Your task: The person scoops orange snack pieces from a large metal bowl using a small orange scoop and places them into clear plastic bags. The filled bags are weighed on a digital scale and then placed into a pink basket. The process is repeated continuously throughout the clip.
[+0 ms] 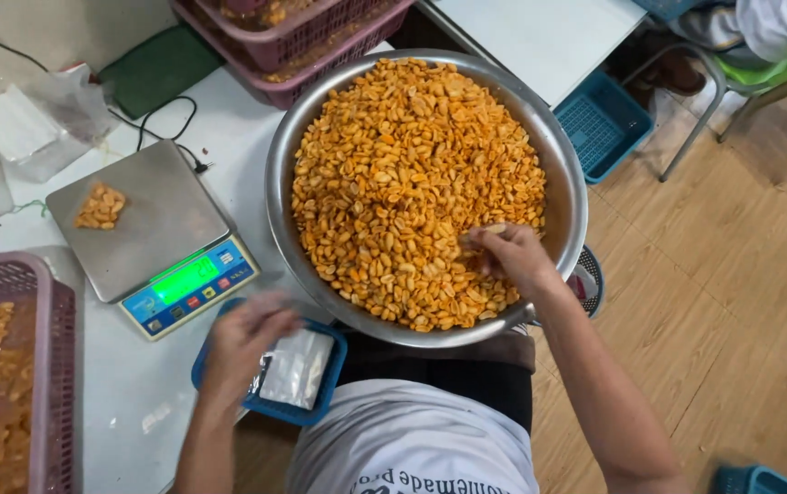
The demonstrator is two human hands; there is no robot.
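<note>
peanuts (412, 174) under right grip (510, 258)

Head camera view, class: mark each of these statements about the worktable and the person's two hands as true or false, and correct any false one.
1. The right hand is in the big metal bowl of orange snack pieces. True.
2. The digital scale has nothing on its pan. False: a small pile of snack pieces lies on it.
3. The left hand is over a small blue tray holding clear bags. True.
4. The basket at the left edge is green. False: it is pink.
5. The scale's display is lit green. True.
</note>
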